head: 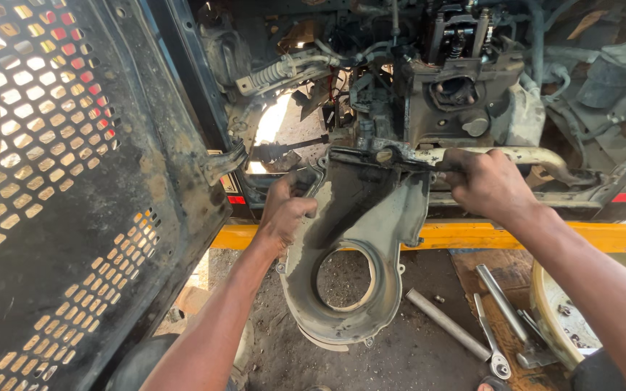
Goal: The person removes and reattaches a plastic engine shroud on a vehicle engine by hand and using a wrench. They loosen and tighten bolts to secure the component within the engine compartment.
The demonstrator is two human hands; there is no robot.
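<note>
- The left hand (pixel 286 211) is closed on the left edge of a grimy cover (pixel 356 253), a cast housing with a large round hole, which hangs upright below the engine (pixel 443 94).
- The right hand (pixel 485 185) is wrapped around a dark tool or bar (pixel 400 158) at the cover's top right, just beside a pale pipe (pixel 530 154).
- Risk: the cover looks heavy and oily; if either grip slips, it could drop onto the dirt floor (pixel 407 355) or onto the spanner (pixel 493 340) and tube (pixel 447 324) lying below.
- Risk: it may tilt and jam against the yellow beam (pixel 472 235) behind it.
- Hard to make out: the tool's tip is hidden by grime and the right fingers, and any bolts holding the cover cannot be seen.
- The perforated panel (pixel 59 203) blocks the left; a round drum (pixel 556 318) is cut off at right.
</note>
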